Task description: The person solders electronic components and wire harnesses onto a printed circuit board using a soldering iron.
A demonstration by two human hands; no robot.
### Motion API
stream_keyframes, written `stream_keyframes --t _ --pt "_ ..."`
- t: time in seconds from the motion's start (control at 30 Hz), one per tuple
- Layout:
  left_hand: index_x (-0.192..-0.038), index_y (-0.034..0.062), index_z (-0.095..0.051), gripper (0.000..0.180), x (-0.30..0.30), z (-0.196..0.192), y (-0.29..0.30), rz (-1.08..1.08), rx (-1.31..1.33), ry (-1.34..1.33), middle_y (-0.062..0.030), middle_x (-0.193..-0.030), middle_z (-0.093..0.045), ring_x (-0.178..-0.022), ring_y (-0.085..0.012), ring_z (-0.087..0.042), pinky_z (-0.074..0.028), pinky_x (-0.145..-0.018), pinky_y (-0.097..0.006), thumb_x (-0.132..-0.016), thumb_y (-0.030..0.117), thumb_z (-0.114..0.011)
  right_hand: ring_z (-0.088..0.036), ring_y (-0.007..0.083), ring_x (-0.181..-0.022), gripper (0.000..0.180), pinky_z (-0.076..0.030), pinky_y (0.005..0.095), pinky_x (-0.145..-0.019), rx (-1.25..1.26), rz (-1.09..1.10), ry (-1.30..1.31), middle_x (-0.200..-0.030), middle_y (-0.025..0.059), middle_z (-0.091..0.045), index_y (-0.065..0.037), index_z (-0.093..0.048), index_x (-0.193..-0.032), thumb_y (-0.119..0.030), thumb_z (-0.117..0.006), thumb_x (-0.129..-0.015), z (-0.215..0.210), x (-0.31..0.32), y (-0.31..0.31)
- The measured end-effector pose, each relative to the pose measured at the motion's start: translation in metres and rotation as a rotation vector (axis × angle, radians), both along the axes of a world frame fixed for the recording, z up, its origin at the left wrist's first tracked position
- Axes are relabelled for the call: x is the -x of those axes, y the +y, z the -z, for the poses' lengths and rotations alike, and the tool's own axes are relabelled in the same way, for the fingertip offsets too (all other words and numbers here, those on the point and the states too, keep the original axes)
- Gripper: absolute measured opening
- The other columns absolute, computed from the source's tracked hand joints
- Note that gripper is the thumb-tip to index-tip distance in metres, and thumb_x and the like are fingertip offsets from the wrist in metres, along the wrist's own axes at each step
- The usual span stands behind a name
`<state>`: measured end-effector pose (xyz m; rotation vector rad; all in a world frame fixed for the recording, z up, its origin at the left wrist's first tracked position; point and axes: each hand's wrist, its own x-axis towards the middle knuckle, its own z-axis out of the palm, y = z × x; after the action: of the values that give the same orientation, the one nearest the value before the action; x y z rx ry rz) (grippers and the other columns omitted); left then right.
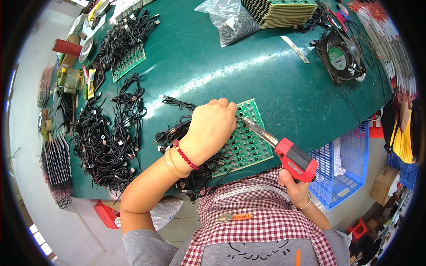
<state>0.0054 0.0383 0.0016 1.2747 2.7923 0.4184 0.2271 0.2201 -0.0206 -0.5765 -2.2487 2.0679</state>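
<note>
My right hand [293,188] grips the handle of a red and black soldering gun [295,160]. Its metal tip reaches left onto a green circuit board panel [253,144] filled with rows of small parts. Over the panel's upper left part is my left hand [213,126], fingers curled down close to the tip. What those fingers hold is hidden beneath the hand. Black USB cables [195,177] lie bunched under my left wrist and over the panel's left edge.
Heaps of black cables [104,148] cover the table's left side. Another cable pile [126,40] lies on a second board at the back left. Behind are a clear bag of black parts [237,29], stacked boards [282,15], a metal strip [295,48] and a fan [341,57]. A blue crate [328,177] stands right.
</note>
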Motion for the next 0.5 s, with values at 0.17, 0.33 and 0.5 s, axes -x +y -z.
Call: stream_keyframes --t 0.17,0.33,0.5 --pt "-0.073 0.0045 -0.054 0.010 0.000 0.000 0.001 0.004 0.030 -0.005 -0.0098 -0.072 -0.056 -0.070 -0.0281 -0.061 -0.050 -0.060 -0.039 -0.075 0.011 -0.061 -0.050 0.0107 -0.054 0.011 -0.043 0.0256 -0.051 -0.002 -0.017 -0.007 -0.065 0.0044 -0.054 -0.001 -0.054 -0.087 -0.010 -0.060 -0.089 0.002 0.001 -0.003" --pt "-0.074 0.0044 -0.054 0.009 0.000 -0.001 0.001 0.000 0.040 0.000 -0.0097 -0.073 -0.056 -0.071 -0.0279 -0.061 -0.051 -0.061 -0.039 -0.075 0.011 -0.061 -0.058 0.0127 -0.078 0.025 -0.047 0.0289 -0.069 0.052 -0.006 -0.062 -0.091 0.0035 -0.063 0.000 -0.061 -0.106 -0.010 -0.068 -0.085 0.010 -0.014 0.004" --pt "-0.074 0.0045 -0.055 0.009 0.000 -0.001 0.002 0.007 0.060 -0.009 -0.0096 -0.073 -0.056 -0.072 -0.0277 -0.061 -0.051 -0.061 -0.039 -0.075 0.011 -0.061 -0.054 0.0128 -0.067 0.013 -0.045 0.0281 -0.062 0.007 0.006 -0.008 -0.078 0.0046 -0.058 0.000 -0.057 -0.096 -0.009 -0.062 -0.088 0.010 -0.012 0.005"
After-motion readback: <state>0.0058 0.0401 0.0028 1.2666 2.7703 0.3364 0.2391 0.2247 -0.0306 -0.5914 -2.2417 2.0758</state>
